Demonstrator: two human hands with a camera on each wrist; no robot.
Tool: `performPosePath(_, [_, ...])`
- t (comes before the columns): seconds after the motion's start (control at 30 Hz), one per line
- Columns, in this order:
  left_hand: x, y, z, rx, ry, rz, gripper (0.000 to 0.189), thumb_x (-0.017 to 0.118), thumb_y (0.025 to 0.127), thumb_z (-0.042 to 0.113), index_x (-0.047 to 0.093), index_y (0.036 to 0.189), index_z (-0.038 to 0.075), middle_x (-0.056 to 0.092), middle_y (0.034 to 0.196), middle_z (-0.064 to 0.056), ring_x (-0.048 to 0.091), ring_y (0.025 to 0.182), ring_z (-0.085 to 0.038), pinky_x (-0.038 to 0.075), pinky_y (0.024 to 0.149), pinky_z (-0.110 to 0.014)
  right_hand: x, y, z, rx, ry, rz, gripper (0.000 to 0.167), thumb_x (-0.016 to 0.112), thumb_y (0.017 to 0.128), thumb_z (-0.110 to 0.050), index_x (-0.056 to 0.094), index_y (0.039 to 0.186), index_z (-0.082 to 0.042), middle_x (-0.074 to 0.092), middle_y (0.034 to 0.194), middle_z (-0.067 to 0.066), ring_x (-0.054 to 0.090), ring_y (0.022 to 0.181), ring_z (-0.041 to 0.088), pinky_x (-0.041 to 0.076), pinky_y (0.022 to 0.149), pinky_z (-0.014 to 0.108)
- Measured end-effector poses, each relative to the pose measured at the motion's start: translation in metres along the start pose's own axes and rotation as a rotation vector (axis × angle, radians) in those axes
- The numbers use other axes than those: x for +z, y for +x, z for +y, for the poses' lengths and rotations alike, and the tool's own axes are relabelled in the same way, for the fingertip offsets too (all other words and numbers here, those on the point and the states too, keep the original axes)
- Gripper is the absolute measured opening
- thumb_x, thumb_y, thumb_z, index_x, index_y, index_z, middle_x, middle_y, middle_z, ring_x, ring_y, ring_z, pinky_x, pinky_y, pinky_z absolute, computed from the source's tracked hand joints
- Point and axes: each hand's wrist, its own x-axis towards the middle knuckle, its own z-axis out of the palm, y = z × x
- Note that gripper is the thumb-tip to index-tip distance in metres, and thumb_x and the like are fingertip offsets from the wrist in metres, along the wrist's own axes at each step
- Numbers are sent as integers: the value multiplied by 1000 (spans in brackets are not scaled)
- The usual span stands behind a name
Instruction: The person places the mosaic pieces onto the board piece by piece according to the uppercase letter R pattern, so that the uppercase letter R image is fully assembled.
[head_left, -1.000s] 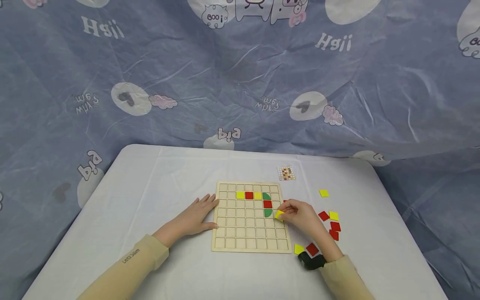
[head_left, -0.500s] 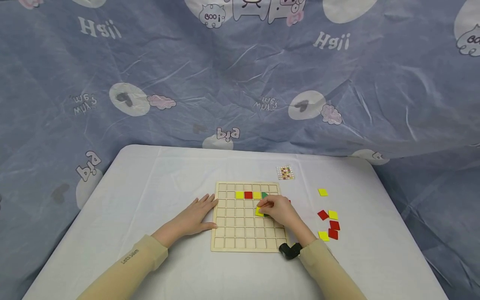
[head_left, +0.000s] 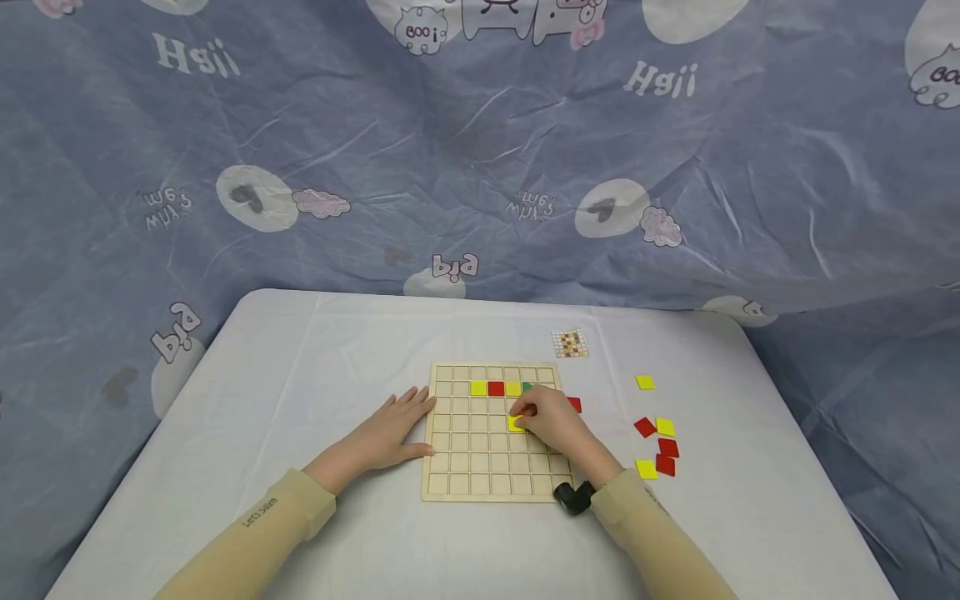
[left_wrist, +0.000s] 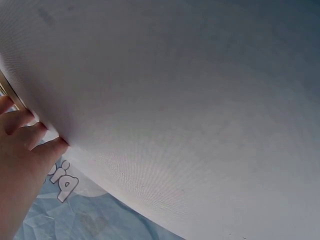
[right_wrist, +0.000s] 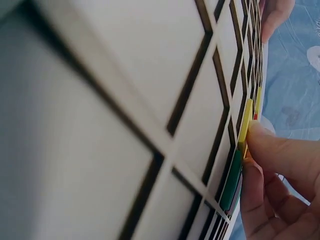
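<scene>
My right hand (head_left: 557, 423) is over the right half of a wooden grid board (head_left: 459, 475). Its thumb and fingers pinch a yellow square tile (head_left: 516, 424) at a grid cell, also seen edge-on in the right wrist view as a yellow tile (right_wrist: 245, 122). Beside that tile lies a green piece (right_wrist: 231, 180). In the head view, a row of yellow, red (head_left: 496, 389) and yellow tiles ends in a green piece (head_left: 527, 386), partly hidden by the hand. My left hand (head_left: 386, 433) lies flat with spread fingers, its fingertips and thumb at the board's left edge.
Loose red tiles (head_left: 668, 448) and yellow tiles (head_left: 664, 427) are scattered on the white table (head_left: 360, 533) to the right. One red tile (head_left: 574, 404) lies against the board's right edge. A small patterned grid card (head_left: 571, 343) sits behind the board. A black wrist device (head_left: 573, 498) overhangs the near-right corner.
My right hand has carried the yellow tile leftward from the board's right edge to a cell beside the lower green piece, then nearly stopped. The left hand has stayed in place.
</scene>
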Motion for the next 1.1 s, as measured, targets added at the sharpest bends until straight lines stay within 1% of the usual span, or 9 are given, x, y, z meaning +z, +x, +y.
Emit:
performPosePath(0.13, [0, 0, -1, -7, 3, 1, 83, 64, 92, 49, 31, 154, 4, 22, 163, -17, 17, 152, -36, 17, 122, -58, 0, 0, -1, 6, -12, 1, 8, 77, 83, -4, 75, 86, -11, 60, 81, -2, 53, 74, 12, 48, 69, 24])
performPosePath(0.23, [1, 0, -1, -13, 8, -1, 84, 64, 92, 50, 31, 154, 4, 21, 163, -16, 17, 152, -36, 17, 122, -57, -5, -1, 1, 15, 15, 11, 8, 77, 84, -7, 75, 90, -11, 62, 84, -1, 55, 75, 11, 49, 69, 24])
performPosePath(0.4, [1, 0, -2, -8, 6, 2, 84, 63, 92, 50, 31, 154, 4, 21, 163, -17, 17, 152, -36, 17, 122, -58, -25, -4, 10, 72, 125, 38, 14, 74, 88, -14, 74, 101, -9, 67, 93, 2, 60, 80, 14, 51, 72, 27])
performPosePath(0.6, [1, 1, -3, -6, 8, 8, 84, 63, 92, 50, 31, 154, 4, 21, 163, -17, 17, 152, -36, 17, 122, -58, -50, -4, 36, 170, 199, 94, 22, 70, 92, -18, 71, 111, -7, 70, 100, 8, 62, 86, 19, 52, 71, 26])
performPosePath(0.7, [1, 0, -3, -15, 14, 0, 84, 63, 91, 51, 30, 154, 5, 21, 163, -15, 17, 152, -35, 17, 122, -57, -56, -4, 52, 225, 198, 110, 24, 69, 93, -21, 70, 113, -7, 70, 104, 10, 63, 89, 20, 53, 74, 27])
performPosePath(0.83, [2, -1, -3, -19, 16, -2, 85, 64, 91, 52, 30, 154, 6, 21, 163, -15, 17, 152, -35, 17, 122, -57, -59, -5, 70, 296, 184, 100, 27, 69, 93, -22, 69, 116, -8, 70, 111, 12, 62, 92, 21, 54, 80, 30])
performPosePath(0.9, [2, -1, -3, -17, 13, -1, 85, 63, 91, 52, 30, 154, 6, 21, 163, -15, 17, 152, -35, 17, 122, -57, -59, -5, 77, 309, 176, 84, 29, 70, 92, -21, 69, 117, -7, 69, 113, 14, 61, 91, 22, 54, 80, 31])
performPosePath(0.97, [3, 0, -3, -7, 9, 7, 85, 64, 91, 51, 31, 154, 4, 22, 163, -16, 18, 151, -36, 18, 122, -58, -58, -5, 81, 311, 169, 61, 31, 72, 90, -20, 69, 118, -6, 69, 111, 14, 60, 90, 22, 53, 78, 30])
performPosePath(1.1, [3, 0, -3, -2, 8, 12, 84, 63, 92, 50, 31, 154, 4, 22, 163, -17, 18, 151, -37, 18, 122, -58, -55, -2, 86, 284, 144, 37, 31, 74, 88, -19, 69, 117, -7, 65, 104, 11, 56, 90, 22, 48, 73, 26])
